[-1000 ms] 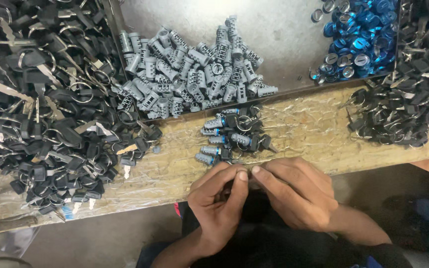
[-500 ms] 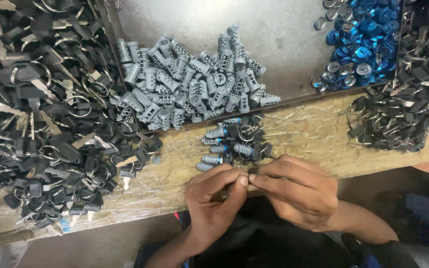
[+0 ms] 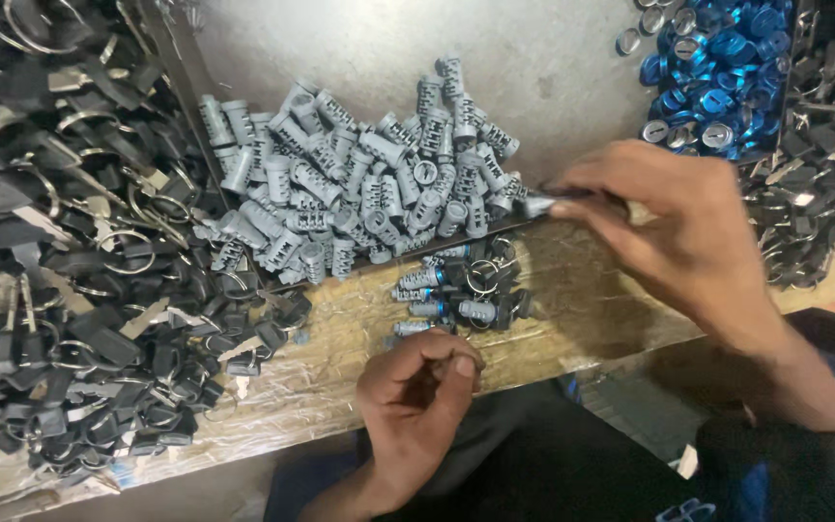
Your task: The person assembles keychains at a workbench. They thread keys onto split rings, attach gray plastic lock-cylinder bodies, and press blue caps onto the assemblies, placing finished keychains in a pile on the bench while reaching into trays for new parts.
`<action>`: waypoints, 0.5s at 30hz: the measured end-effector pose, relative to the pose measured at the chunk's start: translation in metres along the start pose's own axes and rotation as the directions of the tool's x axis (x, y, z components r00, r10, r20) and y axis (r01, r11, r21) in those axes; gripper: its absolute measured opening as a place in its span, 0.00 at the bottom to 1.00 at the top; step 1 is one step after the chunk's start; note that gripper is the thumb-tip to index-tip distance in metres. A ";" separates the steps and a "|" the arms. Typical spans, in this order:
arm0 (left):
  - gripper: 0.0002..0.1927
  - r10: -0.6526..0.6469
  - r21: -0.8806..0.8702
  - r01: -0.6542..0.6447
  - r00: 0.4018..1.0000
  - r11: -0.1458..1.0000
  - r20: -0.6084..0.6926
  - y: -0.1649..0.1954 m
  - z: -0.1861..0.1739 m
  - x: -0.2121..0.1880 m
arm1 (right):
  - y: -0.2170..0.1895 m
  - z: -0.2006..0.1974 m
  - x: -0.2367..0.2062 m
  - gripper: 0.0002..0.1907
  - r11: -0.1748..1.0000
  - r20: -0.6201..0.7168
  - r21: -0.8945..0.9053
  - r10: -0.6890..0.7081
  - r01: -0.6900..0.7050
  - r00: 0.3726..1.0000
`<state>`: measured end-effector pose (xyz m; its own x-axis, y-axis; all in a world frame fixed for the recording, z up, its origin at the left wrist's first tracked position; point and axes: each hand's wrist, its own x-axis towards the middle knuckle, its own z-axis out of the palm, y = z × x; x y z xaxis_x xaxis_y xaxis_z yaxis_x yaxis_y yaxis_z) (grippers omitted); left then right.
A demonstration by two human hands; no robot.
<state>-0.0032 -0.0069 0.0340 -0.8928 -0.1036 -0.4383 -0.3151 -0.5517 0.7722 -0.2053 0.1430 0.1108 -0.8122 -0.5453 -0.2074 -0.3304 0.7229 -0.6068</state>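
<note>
— Since half a second ago, right hand has left the left one and reached up to one o'clock, at the grey lock-cylinder pile.

— Grip?

— Fingertips pinched on one lock cylinder at the pile's edge, I judge. Left hand curled shut at six o'clock; contents hidden.

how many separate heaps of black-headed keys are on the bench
2: one large heap of black-headed keys fills the left side, and a smaller heap sits at the far right, behind the right hand. More may lie beyond the frame.
</note>
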 end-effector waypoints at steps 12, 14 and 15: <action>0.07 -0.180 -0.347 0.276 0.942 0.896 0.285 0.021 0.010 0.020 | 0.012 0.034 -0.080 0.13 0.916 -0.066 0.369 -0.144 0.158 0.987; 0.06 -0.278 -0.368 0.378 0.913 0.849 0.298 0.021 0.010 0.019 | 0.019 0.045 -0.101 0.14 0.878 -0.051 0.470 -0.079 0.094 0.996; 0.06 -0.302 -0.344 0.392 0.909 0.853 0.287 0.021 0.009 0.019 | 0.023 0.051 -0.108 0.14 0.857 -0.073 0.505 -0.074 0.101 0.995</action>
<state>-0.0295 -0.0128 0.0461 -0.8087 0.3104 -0.4996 -0.5085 -0.7958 0.3287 -0.1003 0.1967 0.0804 -0.8184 -0.5650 -0.1048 -0.1230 0.3504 -0.9285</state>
